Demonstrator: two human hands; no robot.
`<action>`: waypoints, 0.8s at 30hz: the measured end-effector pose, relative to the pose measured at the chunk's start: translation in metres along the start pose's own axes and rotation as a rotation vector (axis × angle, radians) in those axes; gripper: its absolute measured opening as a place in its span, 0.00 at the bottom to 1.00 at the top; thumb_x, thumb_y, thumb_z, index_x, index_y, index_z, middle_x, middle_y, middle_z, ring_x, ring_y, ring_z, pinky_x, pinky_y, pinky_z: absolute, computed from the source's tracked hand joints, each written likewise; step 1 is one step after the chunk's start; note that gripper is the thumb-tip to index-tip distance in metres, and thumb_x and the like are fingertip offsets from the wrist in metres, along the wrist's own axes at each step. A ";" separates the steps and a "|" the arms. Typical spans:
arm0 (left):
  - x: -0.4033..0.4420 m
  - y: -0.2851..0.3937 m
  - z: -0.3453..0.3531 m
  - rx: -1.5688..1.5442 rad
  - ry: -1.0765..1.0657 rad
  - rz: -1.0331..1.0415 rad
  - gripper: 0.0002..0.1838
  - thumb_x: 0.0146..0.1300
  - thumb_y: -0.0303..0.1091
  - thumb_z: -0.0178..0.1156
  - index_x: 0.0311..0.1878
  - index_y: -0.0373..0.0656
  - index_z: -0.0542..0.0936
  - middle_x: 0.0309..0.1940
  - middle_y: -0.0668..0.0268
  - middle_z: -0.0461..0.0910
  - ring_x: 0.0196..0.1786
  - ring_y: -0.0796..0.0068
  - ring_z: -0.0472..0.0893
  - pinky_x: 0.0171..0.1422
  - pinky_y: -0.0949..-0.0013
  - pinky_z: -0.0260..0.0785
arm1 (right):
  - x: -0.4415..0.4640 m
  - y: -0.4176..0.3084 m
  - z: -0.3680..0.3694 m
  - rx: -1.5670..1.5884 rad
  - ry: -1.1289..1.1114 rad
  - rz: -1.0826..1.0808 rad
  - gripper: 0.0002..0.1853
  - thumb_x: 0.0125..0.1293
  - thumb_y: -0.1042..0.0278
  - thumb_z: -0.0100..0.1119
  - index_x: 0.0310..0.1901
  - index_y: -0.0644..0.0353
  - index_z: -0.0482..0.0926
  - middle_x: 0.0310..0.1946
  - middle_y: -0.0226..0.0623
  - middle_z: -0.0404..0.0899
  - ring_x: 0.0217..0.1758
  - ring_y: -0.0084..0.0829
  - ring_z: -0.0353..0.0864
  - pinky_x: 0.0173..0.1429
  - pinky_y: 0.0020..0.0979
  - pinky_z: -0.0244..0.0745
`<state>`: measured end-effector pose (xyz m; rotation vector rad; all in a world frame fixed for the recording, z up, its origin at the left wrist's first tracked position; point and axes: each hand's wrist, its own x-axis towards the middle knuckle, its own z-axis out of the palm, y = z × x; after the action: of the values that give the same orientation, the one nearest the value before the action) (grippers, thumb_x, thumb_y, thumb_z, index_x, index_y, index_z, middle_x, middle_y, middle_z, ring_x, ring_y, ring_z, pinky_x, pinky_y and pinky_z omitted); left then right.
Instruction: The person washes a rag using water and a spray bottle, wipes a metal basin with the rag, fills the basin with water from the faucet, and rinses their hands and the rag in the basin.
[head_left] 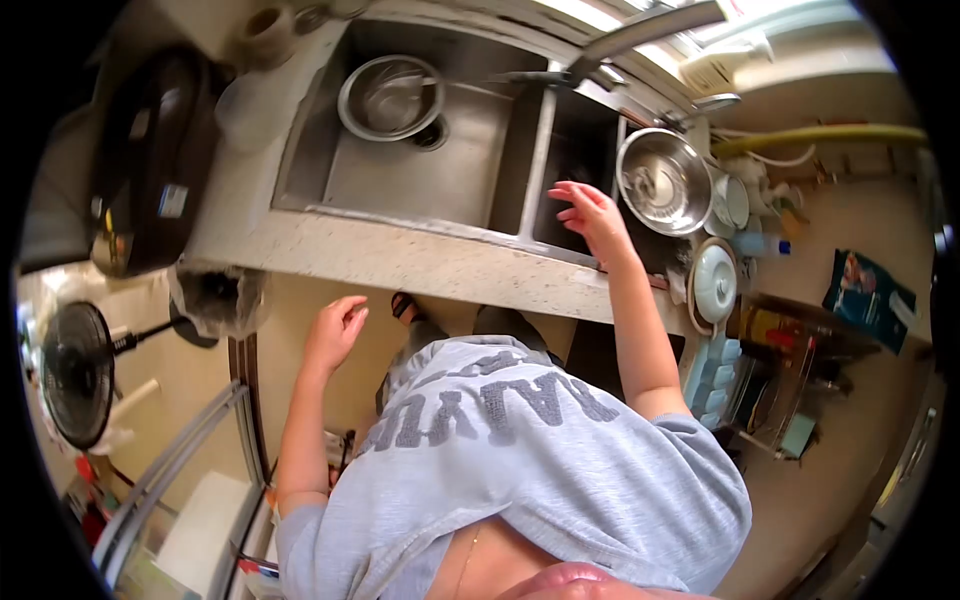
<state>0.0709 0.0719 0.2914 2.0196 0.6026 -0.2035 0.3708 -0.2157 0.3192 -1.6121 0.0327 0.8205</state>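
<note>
My right hand (592,220) hovers over the smaller basin (570,150) of a double steel sink, fingers loosely stretched and nothing in them. Just right of it, a shiny metal bowl (690,200) stands at the sink's edge with something pale inside. My left hand (335,335) hangs in front of the counter edge, holding nothing, its fingers loosely bent and partly apart. In the larger basin (470,165), another metal bowl (350,105) sits near the drain (430,135); it seems to hold water or a clear item.
A faucet (650,38) reaches over the sink from the back. The stone-patterned counter (420,238) runs along its front. A dark appliance (150,160) stands left, with a fan (78,375) and a bagged bin (215,295) below. A lidded pale-blue pot (714,282) is at right.
</note>
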 end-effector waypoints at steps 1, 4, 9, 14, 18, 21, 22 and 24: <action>0.011 0.029 0.006 -0.022 0.004 0.073 0.12 0.54 0.32 0.56 0.41 0.38 0.76 0.28 0.59 0.76 0.27 0.72 0.74 0.32 0.72 0.66 | 0.004 0.002 -0.033 -0.049 0.125 -0.028 0.14 0.64 0.61 0.47 0.47 0.58 0.73 0.41 0.32 0.77 0.29 0.16 0.73 0.32 0.17 0.68; 0.052 0.102 0.047 -0.091 -0.014 0.241 0.10 0.55 0.30 0.55 0.40 0.37 0.76 0.27 0.61 0.76 0.25 0.75 0.72 0.30 0.74 0.65 | 0.043 0.035 -0.146 -0.436 0.434 -0.253 0.12 0.63 0.63 0.49 0.44 0.59 0.75 0.39 0.31 0.78 0.31 0.20 0.75 0.35 0.20 0.69; 0.118 0.219 0.155 -0.099 -0.184 0.417 0.11 0.55 0.31 0.56 0.40 0.39 0.76 0.27 0.61 0.76 0.27 0.72 0.74 0.34 0.72 0.67 | 0.092 0.082 -0.218 -1.385 0.399 -0.421 0.18 0.53 0.67 0.53 0.47 0.55 0.73 0.51 0.44 0.67 0.54 0.43 0.66 0.54 0.38 0.65; 0.173 0.282 0.252 -0.017 -0.360 0.456 0.11 0.56 0.29 0.54 0.43 0.38 0.76 0.28 0.65 0.77 0.29 0.80 0.74 0.35 0.76 0.67 | 0.122 0.057 -0.260 -1.098 0.270 -0.331 0.09 0.54 0.72 0.50 0.37 0.53 0.78 0.45 0.37 0.71 0.42 0.44 0.72 0.48 0.36 0.68; 0.218 0.298 0.300 -0.404 -0.313 0.271 0.14 0.56 0.26 0.53 0.47 0.38 0.73 0.36 0.67 0.77 0.39 0.78 0.77 0.43 0.77 0.69 | 0.123 0.014 -0.269 -0.563 0.029 -0.183 0.08 0.59 0.74 0.47 0.38 0.57 0.76 0.24 0.30 0.74 0.23 0.28 0.73 0.30 0.26 0.68; 0.252 0.311 0.322 -0.550 -0.195 0.293 0.14 0.54 0.26 0.56 0.46 0.39 0.74 0.37 0.68 0.76 0.37 0.81 0.76 0.39 0.80 0.67 | 0.092 -0.025 -0.275 -0.135 -0.198 0.005 0.08 0.61 0.70 0.48 0.42 0.57 0.72 0.23 0.23 0.71 0.22 0.12 0.67 0.23 0.16 0.60; 0.264 0.315 0.326 -0.637 -0.317 0.171 0.15 0.53 0.27 0.57 0.46 0.40 0.74 0.36 0.69 0.76 0.37 0.82 0.76 0.37 0.81 0.67 | 0.088 -0.027 -0.279 -0.125 -0.200 -0.006 0.08 0.61 0.70 0.48 0.41 0.57 0.73 0.23 0.23 0.71 0.22 0.12 0.67 0.24 0.16 0.60; 0.279 0.319 0.331 -0.696 -0.460 0.078 0.13 0.51 0.31 0.62 0.41 0.43 0.76 0.29 0.73 0.76 0.29 0.87 0.72 0.30 0.84 0.61 | 0.081 -0.031 -0.290 -0.119 -0.198 -0.025 0.07 0.61 0.70 0.48 0.40 0.58 0.74 0.23 0.23 0.71 0.22 0.12 0.66 0.24 0.16 0.61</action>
<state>0.5041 -0.2461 0.2639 1.2602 0.2456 -0.3445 0.5850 -0.4282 0.2988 -1.6314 -0.1800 0.9739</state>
